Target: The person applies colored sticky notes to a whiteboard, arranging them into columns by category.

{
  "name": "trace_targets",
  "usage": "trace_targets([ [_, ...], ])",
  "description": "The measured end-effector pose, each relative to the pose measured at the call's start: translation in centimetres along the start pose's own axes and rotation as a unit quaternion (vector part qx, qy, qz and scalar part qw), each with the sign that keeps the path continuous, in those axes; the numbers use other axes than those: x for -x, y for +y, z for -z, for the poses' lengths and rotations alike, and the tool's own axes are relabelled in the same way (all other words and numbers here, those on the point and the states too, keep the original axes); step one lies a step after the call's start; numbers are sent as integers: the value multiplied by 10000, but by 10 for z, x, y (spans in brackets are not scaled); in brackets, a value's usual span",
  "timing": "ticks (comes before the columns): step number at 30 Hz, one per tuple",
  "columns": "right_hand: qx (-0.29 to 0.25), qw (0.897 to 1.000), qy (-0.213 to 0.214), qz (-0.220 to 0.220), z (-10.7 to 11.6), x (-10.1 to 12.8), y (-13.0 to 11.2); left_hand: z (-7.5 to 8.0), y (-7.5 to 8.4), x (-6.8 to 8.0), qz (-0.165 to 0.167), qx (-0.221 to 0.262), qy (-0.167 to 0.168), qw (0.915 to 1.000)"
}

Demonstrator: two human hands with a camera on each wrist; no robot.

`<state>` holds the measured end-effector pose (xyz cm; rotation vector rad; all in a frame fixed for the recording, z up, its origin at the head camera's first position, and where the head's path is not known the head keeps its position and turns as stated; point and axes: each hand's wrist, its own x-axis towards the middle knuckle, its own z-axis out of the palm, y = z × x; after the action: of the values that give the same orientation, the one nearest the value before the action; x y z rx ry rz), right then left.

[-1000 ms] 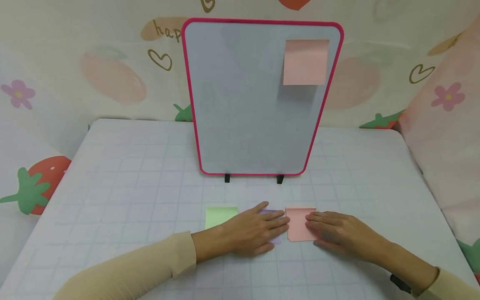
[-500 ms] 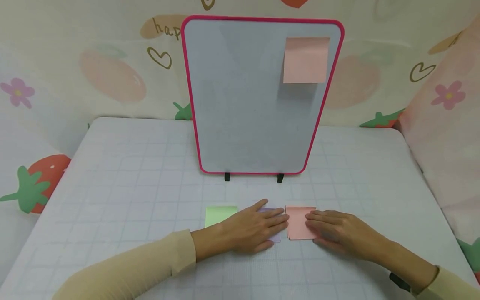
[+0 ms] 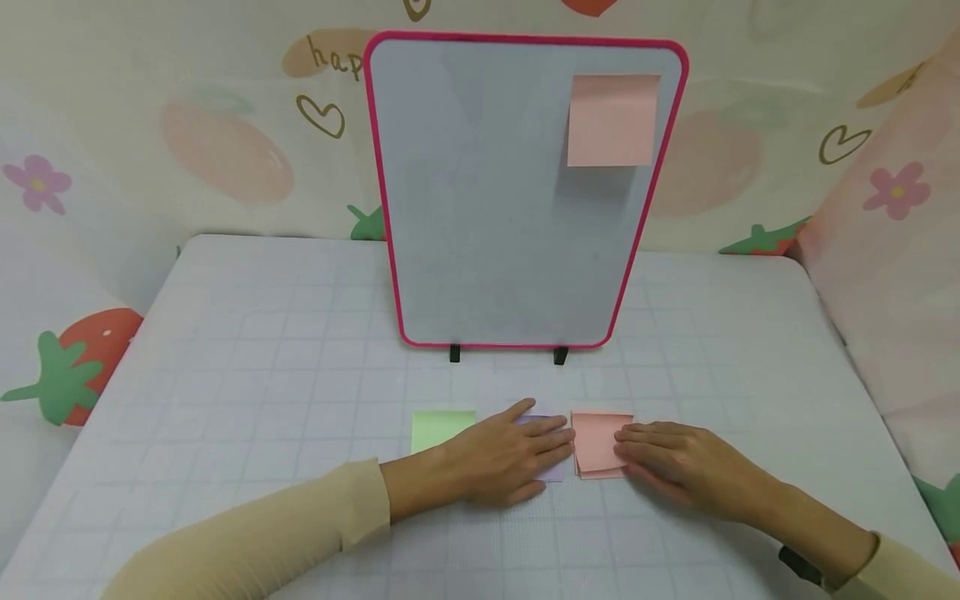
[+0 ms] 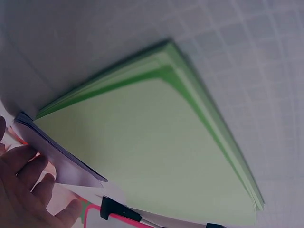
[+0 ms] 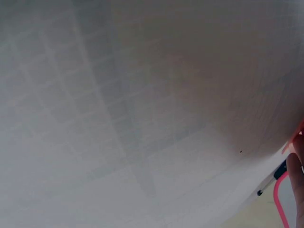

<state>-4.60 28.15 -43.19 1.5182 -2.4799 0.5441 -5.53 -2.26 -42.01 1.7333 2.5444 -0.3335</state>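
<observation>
My left hand (image 3: 502, 457) lies flat with fingers spread over a purple sticky note pad (image 3: 553, 473), hiding most of it; its fingertips reach the left edge of a pink sticky note pad (image 3: 588, 477). With its fingers on top and thumb low, my right hand (image 3: 693, 467) pinches the right edge of the top pink sticky note (image 3: 596, 442), which sits slightly askew on the pad. A green sticky note pad (image 3: 438, 429) is partly behind the left forearm; the left wrist view shows its layered edge (image 4: 213, 128). Only finger edges (image 5: 297, 185) appear in the right wrist view.
A whiteboard (image 3: 487, 208) with a pink frame stands behind the pads on small black feet (image 3: 560, 357). One pink sticky note (image 3: 613, 121) hangs at its upper right. The table (image 3: 262, 358) has a grid-patterned cover, and a printed strawberry cloth (image 3: 225, 150) hangs behind.
The top pink sticky note has lifted and skewed a little at its lower right, with the sheets under it showing. My right fingers have shifted slightly; my left hand stays nearly in place.
</observation>
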Motion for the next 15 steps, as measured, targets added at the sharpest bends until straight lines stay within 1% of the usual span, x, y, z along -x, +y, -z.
trace_targets([
  [11, 57, 9998, -84, -159, 1, -2, -1, 3, 1, 3, -26, -68, 21, 10000],
  [15, -39, 9993, -174, -333, 2, -1, -2, 3, 1, 4, -69, -84, 49, 9999],
])
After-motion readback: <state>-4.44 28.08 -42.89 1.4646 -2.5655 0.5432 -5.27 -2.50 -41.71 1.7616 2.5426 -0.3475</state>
